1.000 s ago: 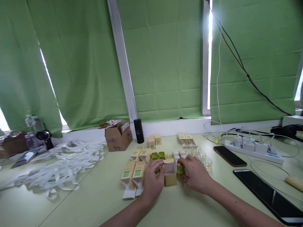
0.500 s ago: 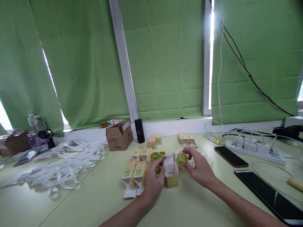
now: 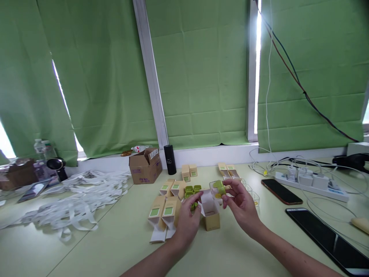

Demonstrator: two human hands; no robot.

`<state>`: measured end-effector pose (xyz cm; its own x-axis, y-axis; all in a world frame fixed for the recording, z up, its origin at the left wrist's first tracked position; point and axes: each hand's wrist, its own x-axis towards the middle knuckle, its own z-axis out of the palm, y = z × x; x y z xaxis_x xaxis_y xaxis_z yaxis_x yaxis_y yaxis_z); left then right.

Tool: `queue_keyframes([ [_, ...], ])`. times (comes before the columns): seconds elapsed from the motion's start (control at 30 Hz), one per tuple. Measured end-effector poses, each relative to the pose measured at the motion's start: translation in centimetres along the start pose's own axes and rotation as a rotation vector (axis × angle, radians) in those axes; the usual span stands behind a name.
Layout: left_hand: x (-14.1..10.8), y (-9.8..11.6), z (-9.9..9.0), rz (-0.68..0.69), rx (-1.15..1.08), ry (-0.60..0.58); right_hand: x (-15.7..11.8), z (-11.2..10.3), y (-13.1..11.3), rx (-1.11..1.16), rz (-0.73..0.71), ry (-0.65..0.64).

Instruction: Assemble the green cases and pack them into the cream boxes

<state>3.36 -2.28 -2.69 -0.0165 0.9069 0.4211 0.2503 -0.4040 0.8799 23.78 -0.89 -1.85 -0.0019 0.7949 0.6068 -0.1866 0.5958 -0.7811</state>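
A small open cardboard box (image 3: pixel 212 222), kraft outside and white inside, stands on the table in front of me. My left hand (image 3: pixel 188 218) pinches its raised white flap between thumb and fingers. In my right hand (image 3: pixel 241 203) is a small clear container with a green lid (image 3: pixel 220 187), tipped on its side just above and behind the box opening. Its clear end points left, and a pale loop shows at the lid. Several green lids (image 3: pixel 197 188) lie just beyond my left hand. Clear containers (image 3: pixel 255 198) sit behind my right hand, partly hidden by it.
Kraft boxes with green labels (image 3: pixel 155 212) stand left of my left hand; more boxes (image 3: pixel 193 170) are farther back. White straps (image 3: pixel 83 204) spread across the left. A black cylinder (image 3: pixel 170 159) and larger carton (image 3: pixel 145 169) stand behind. Phone (image 3: pixel 281 191), tablet (image 3: pixel 325 238) and power strip (image 3: pixel 311 184) lie right.
My right hand has tipped the container from lid facing me to lying sideways, its clear end now toward the left. The small box has turned and shifted slightly right under my left hand.
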Motion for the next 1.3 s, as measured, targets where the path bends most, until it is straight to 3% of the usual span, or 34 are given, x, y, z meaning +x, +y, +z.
queue_keyframes([
  [0.43,0.1,0.0,0.1,-0.012,-0.014,-0.018,-0.5,0.4,-0.1,-0.184,0.063,-0.073],
  [0.9,0.2,0.4,0.1,-0.039,-0.016,-0.024,0.0,-1.1,1.6,-0.23,0.035,-0.069],
  [1.3,0.9,-1.0,0.3,-0.089,-0.087,-0.008,0.0,-1.2,2.0,-0.28,0.046,-0.093],
])
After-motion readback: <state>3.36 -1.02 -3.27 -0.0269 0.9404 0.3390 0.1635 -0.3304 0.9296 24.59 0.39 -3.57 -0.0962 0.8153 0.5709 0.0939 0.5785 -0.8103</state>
